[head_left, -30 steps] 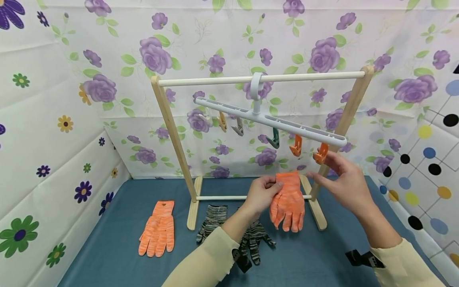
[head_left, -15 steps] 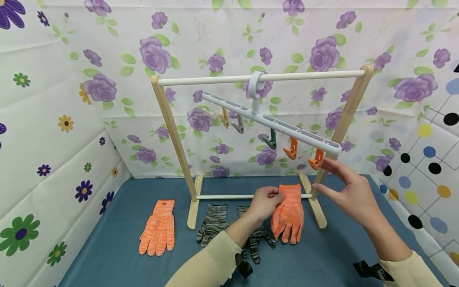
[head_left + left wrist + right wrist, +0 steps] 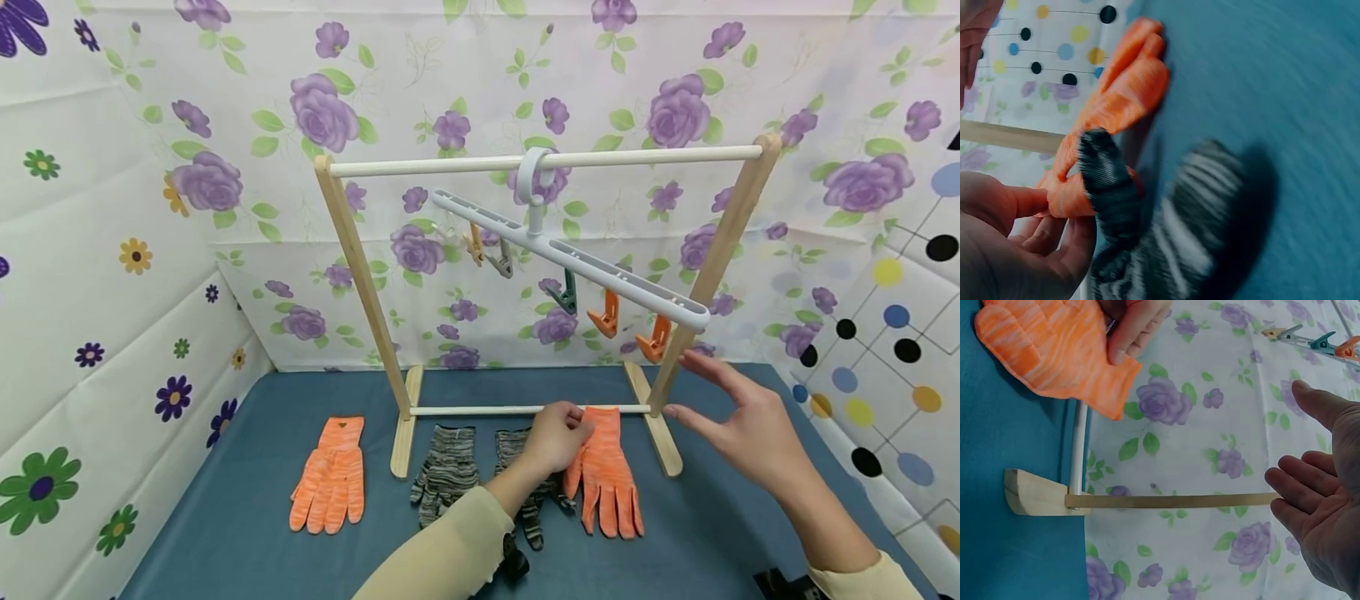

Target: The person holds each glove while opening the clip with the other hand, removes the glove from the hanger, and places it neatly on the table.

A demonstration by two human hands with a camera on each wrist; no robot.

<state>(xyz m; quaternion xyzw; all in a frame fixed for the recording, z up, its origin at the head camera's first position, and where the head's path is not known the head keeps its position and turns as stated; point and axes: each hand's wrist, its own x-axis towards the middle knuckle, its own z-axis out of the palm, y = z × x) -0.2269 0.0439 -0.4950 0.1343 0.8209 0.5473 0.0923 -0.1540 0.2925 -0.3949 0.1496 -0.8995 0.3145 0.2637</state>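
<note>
My left hand (image 3: pixel 557 437) pinches the cuff of an orange glove (image 3: pixel 609 479) low over the blue table, fingers of the glove pointing toward me. In the left wrist view, thumb and fingertips close on the edge of that glove (image 3: pixel 1132 94). To the right, my right hand (image 3: pixel 753 429) is held in the air with fingers spread and nothing in them. Just above its fingertips, an orange clip (image 3: pixel 655 338) hangs from the right end of a white hanger (image 3: pixel 630 279). A dark striped glove (image 3: pixel 531 529) lies partly hidden under my left arm.
A wooden rack (image 3: pixel 720 242) carries the hanger on its top rod (image 3: pixel 637 160). Further clips hang along it: orange (image 3: pixel 604 315), green (image 3: pixel 567 293), grey (image 3: pixel 502 262) and yellow (image 3: pixel 474 245). Another striped glove (image 3: pixel 450 458) and an orange glove (image 3: pixel 333 475) lie to the left.
The left hand has lowered the orange glove toward the table. My right hand has come away from the end clip, down and to the right. The hanger has swivelled, its right end nearer me.
</note>
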